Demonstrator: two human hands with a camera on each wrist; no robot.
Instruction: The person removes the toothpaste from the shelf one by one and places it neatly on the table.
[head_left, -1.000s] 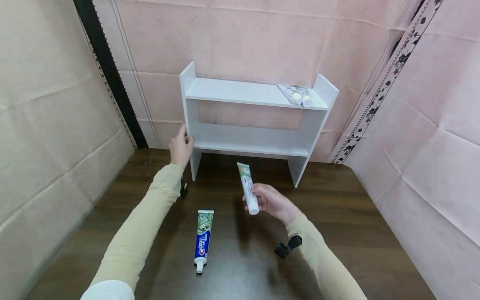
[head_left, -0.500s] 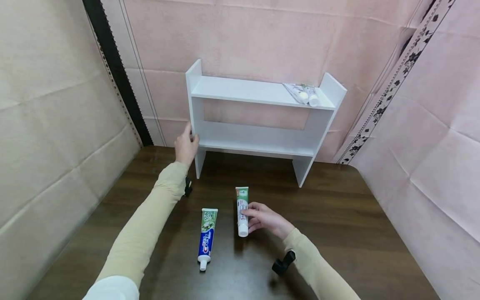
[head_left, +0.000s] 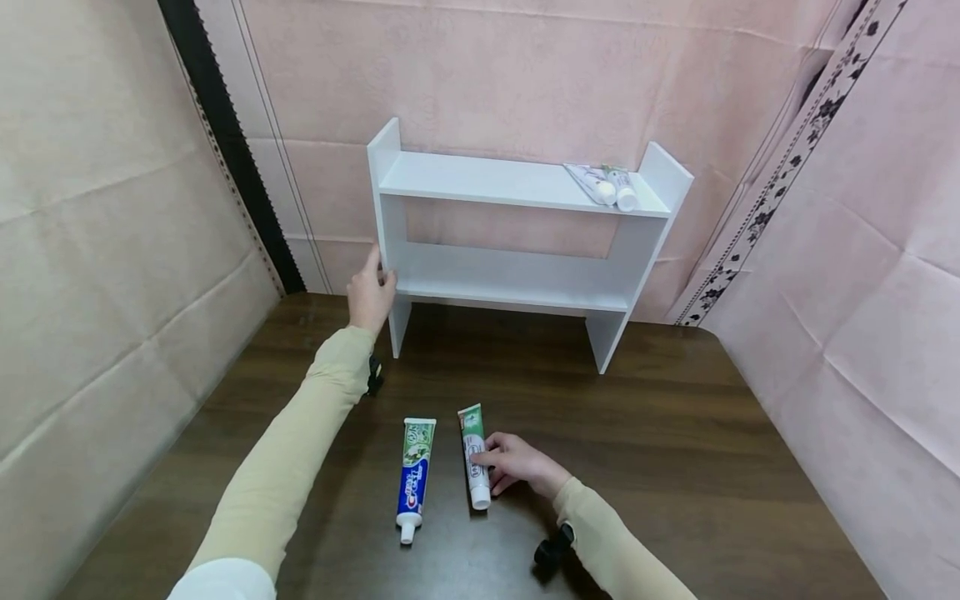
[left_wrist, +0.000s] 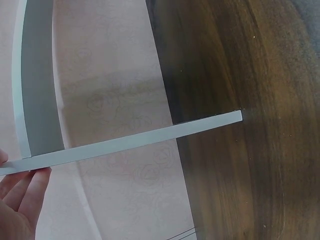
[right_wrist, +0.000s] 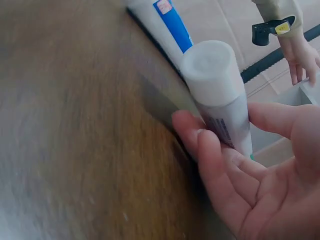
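Observation:
My left hand (head_left: 371, 293) grips the left side panel of a white two-tier shelf (head_left: 517, 279); in the left wrist view fingers (left_wrist: 37, 192) lie against one face of the panel and a thumb tip shows on the other. My right hand (head_left: 521, 463) holds a white toothpaste tube (head_left: 475, 458) with a green end between thumb and fingers, low over the table, its white cap (right_wrist: 210, 70) toward me. Just left of it a blue and green Crest toothpaste tube (head_left: 415, 479) lies flat, cap toward me.
Two white tubes (head_left: 611, 187) lie side by side at the right end of the shelf's top board. The shelf stands at the back of the dark wooden table (head_left: 675, 467). Pale cloth walls (head_left: 847, 250) close in the back and both sides.
My right hand has brought the white and green tube down and toward me, beside the Crest tube. The left hand keeps its place on the shelf panel; the head view has shifted slightly.

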